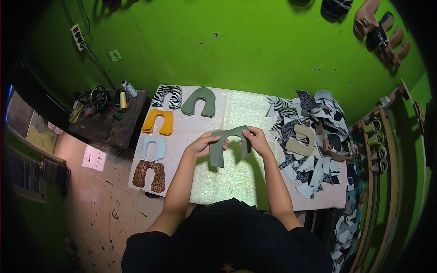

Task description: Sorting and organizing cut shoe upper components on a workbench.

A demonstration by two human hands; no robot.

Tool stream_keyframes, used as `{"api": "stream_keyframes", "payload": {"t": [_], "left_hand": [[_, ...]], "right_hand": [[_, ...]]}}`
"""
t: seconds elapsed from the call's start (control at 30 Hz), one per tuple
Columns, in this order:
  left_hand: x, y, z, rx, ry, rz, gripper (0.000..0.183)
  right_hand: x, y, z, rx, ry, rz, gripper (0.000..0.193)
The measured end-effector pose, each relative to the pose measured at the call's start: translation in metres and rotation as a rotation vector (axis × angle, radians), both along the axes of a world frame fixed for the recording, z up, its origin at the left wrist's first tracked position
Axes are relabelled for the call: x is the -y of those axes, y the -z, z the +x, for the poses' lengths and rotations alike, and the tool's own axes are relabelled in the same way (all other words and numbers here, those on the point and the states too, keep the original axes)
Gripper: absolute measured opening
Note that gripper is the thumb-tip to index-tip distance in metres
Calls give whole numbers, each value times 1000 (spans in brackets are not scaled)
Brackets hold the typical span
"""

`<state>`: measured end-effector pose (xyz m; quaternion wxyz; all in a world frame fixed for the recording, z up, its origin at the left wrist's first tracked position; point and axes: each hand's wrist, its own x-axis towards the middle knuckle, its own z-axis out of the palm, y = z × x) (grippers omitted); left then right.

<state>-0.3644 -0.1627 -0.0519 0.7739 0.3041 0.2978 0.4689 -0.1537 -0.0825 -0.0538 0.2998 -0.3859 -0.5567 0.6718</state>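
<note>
Above the middle of the table, a grey-green arch-shaped cut piece [217,154] hangs between my hands, its two legs pointing toward me. My left hand [201,145] pinches its upper left side, thumb on top. At the upper right of the curve, my right hand [258,141] grips it between thumb and fingers. Similar arch-shaped pieces lie along the table's left and far side: zebra-striped [158,101], grey-green [190,103], mustard yellow [150,123], pale blue-grey [144,148] and leopard-print [142,174]. Several of these look stacked.
Offcuts [314,169] heap over the table's right side, with a beige arch piece [307,138] among them. The table [207,182] adjoins a green wall [182,54]. A sewing machine [99,97] and thread cones [129,89] stand left. Sandals hang on a wooden rack [369,182] at right.
</note>
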Motion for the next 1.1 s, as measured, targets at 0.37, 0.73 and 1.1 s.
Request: {"api": "stream_keyframes", "payload": {"t": [0.37, 0.73, 1.1], "left_hand": [[-20, 71, -77, -430, -227, -268, 23], [-132, 107, -163, -1045, -548, -48, 34], [-148, 143, -171, -1268, -750, 31, 39]], "right_hand": [[-63, 57, -93, 120, 83, -139, 25], [-147, 100, -196, 340, 234, 300, 45], [-152, 142, -217, 452, 298, 476, 27]]}}
